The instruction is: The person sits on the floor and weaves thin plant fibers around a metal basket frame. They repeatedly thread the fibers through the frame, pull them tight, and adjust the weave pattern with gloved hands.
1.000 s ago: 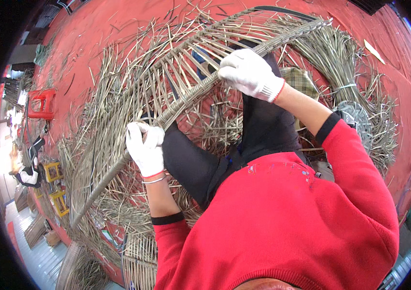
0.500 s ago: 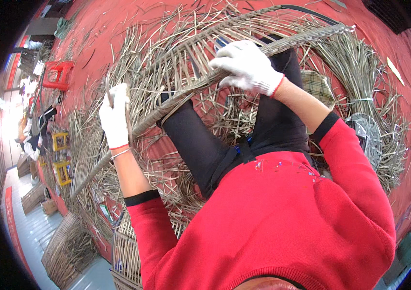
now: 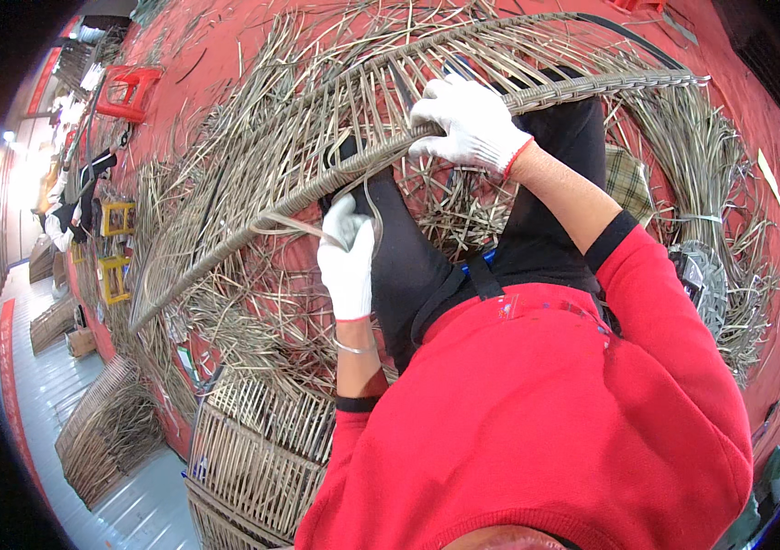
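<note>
The left hand [image 3: 347, 266] and right hand [image 3: 468, 124] wear white knitted gloves, each finished at the wrist with a thin red edge. A slim silver-coloured bangle [image 3: 353, 346] circles the left wrist. The long-sleeved red sweater [image 3: 537, 412] has black cuffs [image 3: 614, 242], a ribbed red neckband [image 3: 491, 522] and small speckled decoration across its lower front. Black trousers [image 3: 404, 234] cover the legs, with a short dark strap [image 3: 483, 278] at the waist.

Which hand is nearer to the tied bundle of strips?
Right. The right hand is at the woven rim, left of the tied bundle; the left hand, holding a strip, is farther left and lower in the picture.
</note>
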The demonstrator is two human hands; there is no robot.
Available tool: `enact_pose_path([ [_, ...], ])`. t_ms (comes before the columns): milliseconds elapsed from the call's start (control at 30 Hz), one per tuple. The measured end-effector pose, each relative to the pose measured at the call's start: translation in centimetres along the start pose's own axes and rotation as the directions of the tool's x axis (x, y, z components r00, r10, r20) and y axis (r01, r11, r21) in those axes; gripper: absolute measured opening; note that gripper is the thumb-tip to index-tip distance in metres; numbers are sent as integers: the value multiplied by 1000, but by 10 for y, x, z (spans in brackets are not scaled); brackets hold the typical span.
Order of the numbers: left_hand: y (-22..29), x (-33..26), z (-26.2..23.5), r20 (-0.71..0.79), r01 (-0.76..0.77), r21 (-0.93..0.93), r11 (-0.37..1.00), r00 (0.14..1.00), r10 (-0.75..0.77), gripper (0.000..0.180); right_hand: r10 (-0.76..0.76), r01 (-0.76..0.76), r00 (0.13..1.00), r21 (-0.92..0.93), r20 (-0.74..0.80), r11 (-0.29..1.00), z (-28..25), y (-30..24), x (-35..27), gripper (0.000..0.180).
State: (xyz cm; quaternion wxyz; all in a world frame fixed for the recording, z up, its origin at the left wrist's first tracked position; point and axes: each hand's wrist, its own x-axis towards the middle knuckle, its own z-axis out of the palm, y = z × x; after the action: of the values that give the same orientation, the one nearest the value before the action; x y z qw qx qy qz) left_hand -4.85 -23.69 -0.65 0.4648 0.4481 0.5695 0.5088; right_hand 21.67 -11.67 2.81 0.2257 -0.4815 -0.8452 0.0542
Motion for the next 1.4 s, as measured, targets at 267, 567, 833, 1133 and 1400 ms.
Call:
enact_pose_path([
  [267, 8, 38, 39, 234, -355, 924, 141, 817, 528, 36, 36, -33, 997, -38, 65, 999, -2, -1, 6, 51],
  [567, 12, 54, 67, 360, -530, 847, 45, 634, 684, 34, 29, -28, 999, -3, 27, 1000, 5, 1, 2, 45],
  [833, 9, 51, 30, 367, -385, 919, -80, 769, 523, 15, 4, -4, 1000, 0, 6, 1000, 8, 3, 1, 45],
  [1133, 54, 34, -2, 367, -455, -26, 890, 824, 432, 34, -69, 69, 997, -13, 27, 998, 7, 8, 1, 53],
  [1400, 52, 65, 41, 391, 388, -919, 77, 920, 32, 56, -170, 169, 980, 21, 100, 985, 1, 25, 4, 50],
])
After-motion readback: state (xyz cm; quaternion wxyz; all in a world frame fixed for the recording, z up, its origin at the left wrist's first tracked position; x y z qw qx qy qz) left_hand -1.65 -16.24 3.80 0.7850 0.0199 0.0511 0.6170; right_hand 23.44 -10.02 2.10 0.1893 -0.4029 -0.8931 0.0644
